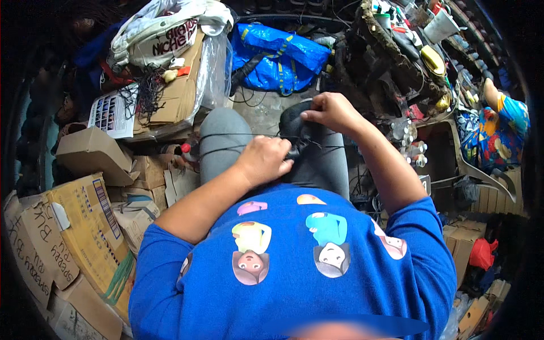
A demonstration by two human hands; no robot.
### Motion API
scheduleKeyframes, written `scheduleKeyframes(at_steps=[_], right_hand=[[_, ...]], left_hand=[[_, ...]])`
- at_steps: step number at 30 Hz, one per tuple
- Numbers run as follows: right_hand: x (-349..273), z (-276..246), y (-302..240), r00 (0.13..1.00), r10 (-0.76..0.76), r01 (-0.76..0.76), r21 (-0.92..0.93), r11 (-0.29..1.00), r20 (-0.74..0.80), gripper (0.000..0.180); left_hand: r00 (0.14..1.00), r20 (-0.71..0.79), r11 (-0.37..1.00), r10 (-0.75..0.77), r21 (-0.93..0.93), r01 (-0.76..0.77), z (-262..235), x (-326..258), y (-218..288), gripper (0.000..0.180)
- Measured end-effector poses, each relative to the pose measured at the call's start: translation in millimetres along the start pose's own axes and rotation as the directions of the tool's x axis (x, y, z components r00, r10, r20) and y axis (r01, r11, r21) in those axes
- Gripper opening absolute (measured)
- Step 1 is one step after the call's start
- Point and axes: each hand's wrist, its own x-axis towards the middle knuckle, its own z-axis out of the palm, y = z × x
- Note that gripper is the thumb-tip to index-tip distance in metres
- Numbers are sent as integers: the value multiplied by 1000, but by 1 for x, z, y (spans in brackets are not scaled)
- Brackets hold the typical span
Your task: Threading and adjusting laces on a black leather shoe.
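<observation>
A black shoe-shaped piece (293,120) rests over my right thigh, between my knees. My left hand (265,159) is closed at its near end, fingers curled on dark material. At its far end my right hand (334,113) is closed in a pinch, thumb against the fingers, touching or just beside the edge. Whether a thread or needle lies in that pinch is too small to tell. Thin black cord (224,135) runs across both grey-trousered thighs, passing by the black piece.
Cardboard boxes (93,153) are stacked on my left. Ahead lies a blue bag (277,56); a white bag (170,34) and tangled black cord (150,93) sit on flat cardboard (180,96). To the right are a cluttered tray (391,56), small bottles (416,150) and a chair (439,164).
</observation>
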Motion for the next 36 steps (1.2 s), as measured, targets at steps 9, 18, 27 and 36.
scheduleKeyframes(at_steps=[9,18,27,36], right_hand=[[-7,16,15,994,57,-90,390,917,96,36],[-17,9,4,991,61,-83,200,976,116,30],[-7,13,-10,988,63,-45,-129,991,144,35],[6,2,-7,946,130,-108,-91,990,295,43]], left_hand=[[999,3,995,50,81,-50,20,6,3,31],[996,57,998,-62,0,63,24,4,14,31],[962,104,898,-251,-347,272,6,42,-81,42],[840,289,318,-459,-829,459,15,72,-84,43]])
